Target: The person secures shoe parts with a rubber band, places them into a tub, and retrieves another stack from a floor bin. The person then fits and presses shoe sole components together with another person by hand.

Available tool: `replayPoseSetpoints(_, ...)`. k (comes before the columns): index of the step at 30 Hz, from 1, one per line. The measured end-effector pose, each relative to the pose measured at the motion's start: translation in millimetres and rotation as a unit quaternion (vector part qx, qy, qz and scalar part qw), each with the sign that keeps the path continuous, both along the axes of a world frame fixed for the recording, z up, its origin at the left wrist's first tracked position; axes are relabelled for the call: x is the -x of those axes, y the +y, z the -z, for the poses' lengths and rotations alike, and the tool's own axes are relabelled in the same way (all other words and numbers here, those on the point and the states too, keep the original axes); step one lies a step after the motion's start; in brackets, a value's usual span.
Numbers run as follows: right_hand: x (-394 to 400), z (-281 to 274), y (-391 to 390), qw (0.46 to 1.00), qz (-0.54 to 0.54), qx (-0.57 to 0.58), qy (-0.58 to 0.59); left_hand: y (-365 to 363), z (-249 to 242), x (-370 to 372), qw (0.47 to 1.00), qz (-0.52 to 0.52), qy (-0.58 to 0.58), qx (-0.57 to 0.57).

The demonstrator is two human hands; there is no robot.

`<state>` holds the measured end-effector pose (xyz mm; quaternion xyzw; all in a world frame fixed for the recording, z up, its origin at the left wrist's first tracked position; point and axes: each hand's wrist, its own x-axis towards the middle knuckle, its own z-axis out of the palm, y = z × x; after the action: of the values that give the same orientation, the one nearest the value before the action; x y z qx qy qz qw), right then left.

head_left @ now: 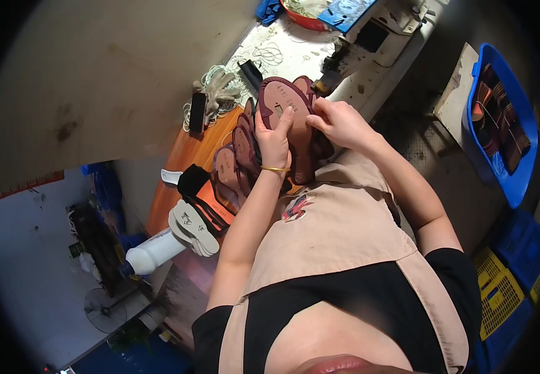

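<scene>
In front of my apron, my left hand (275, 136) grips a pinkish shoe insole (290, 100) with a maroon rim and stamped figures, thumb lying on its face. At the insole's right edge, my right hand (343, 124) is closed, with thumb and index finger pinched on the rim; the fingertips are partly hidden. More maroon-edged pieces show behind it. Left of my left forearm, several similar maroon insoles (227, 167) overlap on the orange-brown wooden board (176, 156). Beside them lie a black-and-orange insole (210, 206) and a stack of white insoles (194, 229).
A phone-like black object (197, 113) and a work glove (220, 87) lie among loose threads. A sewing machine (385, 37) stands on the white, thread-strewn table (295, 47). At right is a blue basket (511, 181) of dark pieces, with yellow crates (499, 283) below.
</scene>
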<state>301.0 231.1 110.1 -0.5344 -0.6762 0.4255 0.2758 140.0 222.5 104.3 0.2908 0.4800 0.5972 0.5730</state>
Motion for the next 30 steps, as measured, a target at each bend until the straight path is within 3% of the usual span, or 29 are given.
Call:
replayPoseSetpoints(3,6.1,-2.0,5.0,0.988,-0.083,-0.105,-0.076,-7.4,-1.7,8.9,0.999,-0.009,0.024,-0.03)
replayPoseSetpoints(5,12.8,-2.9,6.3,0.974,-0.165,-0.148,-0.051,-16.7,-10.4,9.2,0.971,-0.032,0.219,-0.091)
replayPoseSetpoints(7,18.0,-13.6,8.8,0.968,-0.202,-0.131,-0.077,-25.4,-17.2,11.5,0.954,-0.046,0.282,-0.088)
replayPoseSetpoints(9,28.4,-19.7,7.4,0.959,-0.236,-0.118,-0.104,-29.1,-17.8,18.1,0.977,-0.043,0.194,-0.074)
replayPoseSetpoints(11,45.7,-23.1,-9.4,0.928,-0.302,-0.188,-0.109,-30.5,-17.6,23.5,0.971,-0.07,0.223,-0.044)
replayPoseSetpoints(13,59.3,-24.6,-19.0,0.93,-0.283,-0.215,-0.095,-28.4,-12.4,38.6,0.995,-0.094,0.026,0.021)
replayPoseSetpoints(15,69.7,-35.3,-28.7,0.923,-0.294,-0.248,-0.005,-29.9,-19.7,53.2,0.992,-0.119,0.006,0.05)
replayPoseSetpoints(17,82.2,-33.1,-44.8,0.919,-0.332,-0.173,0.12,-31.2,-23.1,69.8,0.993,-0.113,-0.023,0.033)
replayPoseSetpoints(19,85.8,-32.4,-56.3,0.918,-0.341,-0.137,0.152,-33.6,-18.5,87.5,0.989,-0.138,-0.02,0.037)
replayPoseSetpoints(25,63.6,-21.9,-52.8,0.954,-0.279,-0.076,0.077,-46.7,18.3,133.3,0.983,-0.178,-0.021,0.043)
replayPoseSetpoints(27,58.9,-16.2,-49.3,0.96,-0.26,-0.095,0.047,-54.0,64.8,160.7,0.943,-0.17,0.287,0.013)
replayPoseSetpoints(29,55.2,-17.8,-45.3,0.959,-0.268,-0.09,0.004,-72.5,96.2,188.3,0.877,-0.3,0.366,0.078)
replayPoseSetpoints(30,53.8,-12.5,-46.6,0.964,-0.249,-0.091,0.011,-90.2,135.9,222.3,0.843,-0.259,0.445,0.156)
